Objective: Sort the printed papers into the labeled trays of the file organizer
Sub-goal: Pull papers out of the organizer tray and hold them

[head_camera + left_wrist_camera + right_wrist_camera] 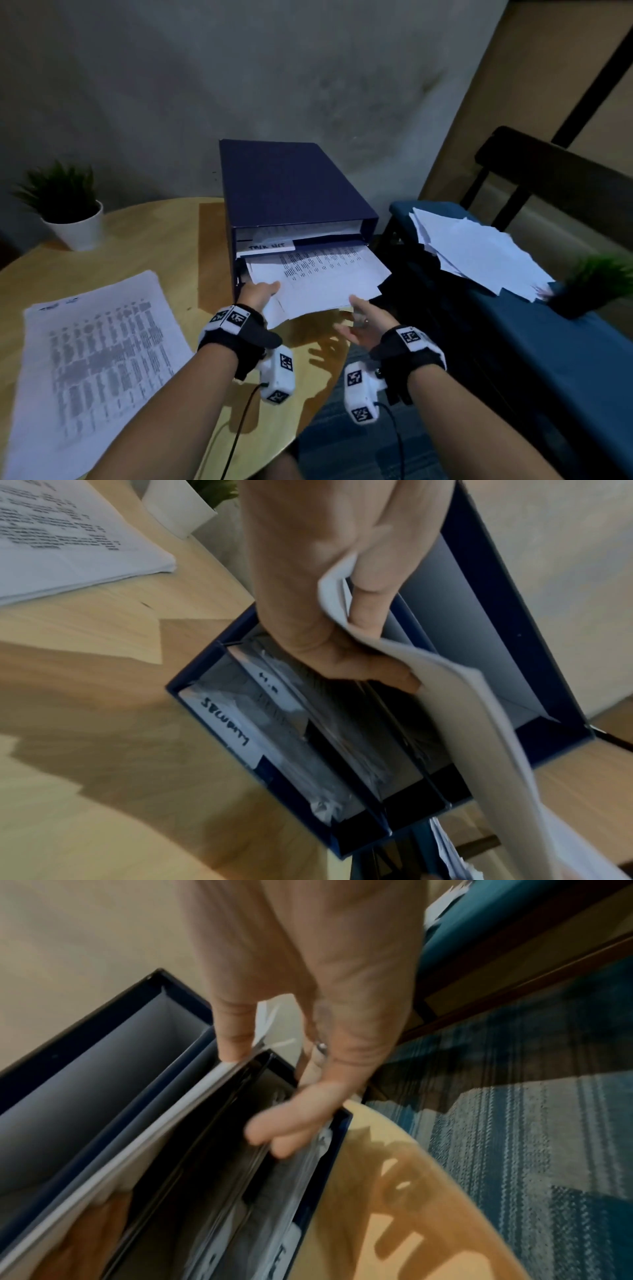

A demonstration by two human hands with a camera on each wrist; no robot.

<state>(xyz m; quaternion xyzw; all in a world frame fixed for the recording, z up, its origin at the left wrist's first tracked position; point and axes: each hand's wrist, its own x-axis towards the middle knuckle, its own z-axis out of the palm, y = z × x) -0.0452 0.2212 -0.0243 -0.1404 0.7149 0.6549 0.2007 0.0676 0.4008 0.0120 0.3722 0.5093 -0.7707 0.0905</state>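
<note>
Paper sheets half-fed into the navy file organizer [294,185], centre frame.
Left hand [257,294] pinches the printed papers [318,281] at their near-left corner; right hand [364,320], fingers spread, sits just below their right edge, nearer the overhang.

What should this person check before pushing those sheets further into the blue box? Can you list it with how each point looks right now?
1. Left hand grips the sheets: ok.
2. Right hand supports the sheets' near edge: cannot tell; its fingers are straight.
3. Sheets started into a tray of the file organizer: ok.
4. Tray label matches the sheets: cannot tell, print blurred.
5. Sheets lie square: not ok, they fan out.
6. Stack on the table waits unsorted: ok.
</note>
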